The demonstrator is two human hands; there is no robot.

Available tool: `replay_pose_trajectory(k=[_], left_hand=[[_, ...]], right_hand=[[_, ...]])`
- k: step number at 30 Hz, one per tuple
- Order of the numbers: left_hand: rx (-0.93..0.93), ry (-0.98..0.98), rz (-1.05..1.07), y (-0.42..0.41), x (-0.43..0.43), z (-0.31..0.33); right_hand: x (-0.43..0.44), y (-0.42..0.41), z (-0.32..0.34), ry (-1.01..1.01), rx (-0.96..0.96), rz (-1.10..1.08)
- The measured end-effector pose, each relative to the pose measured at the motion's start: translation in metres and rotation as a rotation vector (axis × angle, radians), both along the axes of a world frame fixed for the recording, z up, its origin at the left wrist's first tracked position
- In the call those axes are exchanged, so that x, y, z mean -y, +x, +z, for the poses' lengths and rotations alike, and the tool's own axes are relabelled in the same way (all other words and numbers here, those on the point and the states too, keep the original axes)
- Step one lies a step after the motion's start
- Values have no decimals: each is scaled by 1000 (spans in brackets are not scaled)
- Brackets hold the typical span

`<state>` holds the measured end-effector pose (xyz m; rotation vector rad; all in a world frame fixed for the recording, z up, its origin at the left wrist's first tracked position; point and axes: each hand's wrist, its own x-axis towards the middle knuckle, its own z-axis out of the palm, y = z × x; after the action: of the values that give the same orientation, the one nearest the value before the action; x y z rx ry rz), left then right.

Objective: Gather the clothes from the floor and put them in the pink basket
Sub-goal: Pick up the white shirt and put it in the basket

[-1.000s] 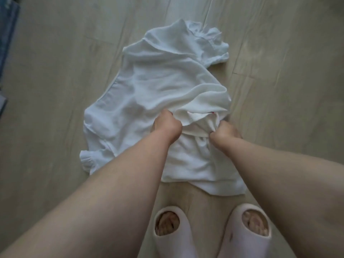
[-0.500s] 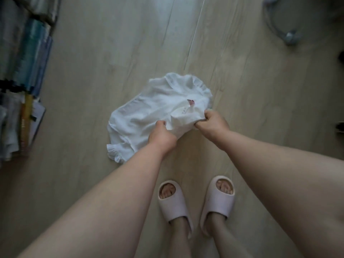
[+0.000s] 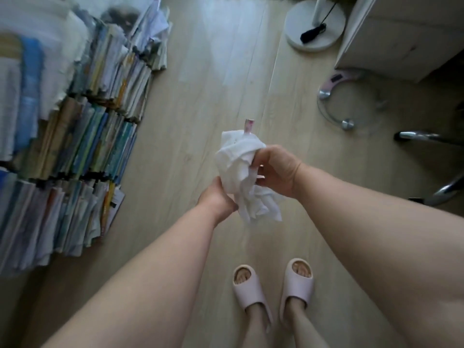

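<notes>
Both hands are up off the floor [image 3: 200, 96] with a white garment [image 3: 242, 172] bunched between them, held in the air over the pale wood boards. The left hand [image 3: 217, 197] has its grip closed on the lower left of the bundle, knuckles toward the camera, fingers tucked under the cloth. The right hand [image 3: 277, 169] holds the right side, its grip closed on the fabric near the top, thumb and fingers pinching folds. The cloth is crumpled into a tight wad; loose ends hang down below the hands, and a small pink tag [image 3: 249, 125] sticks up from its top edge.

Below, the person stands in two pale slippers [image 3: 251, 290], toes showing, side by side on the boards.

Along the left side, stacks of books [image 3: 82, 136] and papers lie in rows on the floor, spines up, somewhat blurred. At the upper right sits a round white base [image 3: 313, 23] with a black cord lying across it. Just beside it stands a light cabinet [image 3: 401, 38]. In front of the cabinet lies a round glass scale [image 3: 349, 99] with a pink panel and metal feet. Chrome chair legs [image 3: 426, 136] reach in from the right edge, near the scale. No basket can be seen from here.
</notes>
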<state>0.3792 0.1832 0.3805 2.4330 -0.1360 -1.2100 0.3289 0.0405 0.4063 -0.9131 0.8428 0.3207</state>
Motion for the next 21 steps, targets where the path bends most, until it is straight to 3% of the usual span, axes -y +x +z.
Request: replay_pose_trajectory(k=[3, 7, 9, 13, 21], left_hand=[[50, -73, 22, -4, 10, 35], [237, -140, 91, -1, 35, 90], [260, -210, 168, 0, 48, 116], [221, -382, 210, 9, 72, 154], [123, -573, 57, -20, 134, 242]], right_hand=[[17, -2, 48, 136, 109, 5], [42, -9, 102, 54, 137, -18], [58, -21, 126, -8, 108, -146], [86, -53, 159, -162, -40, -396], [108, -107, 201, -380, -325, -465]])
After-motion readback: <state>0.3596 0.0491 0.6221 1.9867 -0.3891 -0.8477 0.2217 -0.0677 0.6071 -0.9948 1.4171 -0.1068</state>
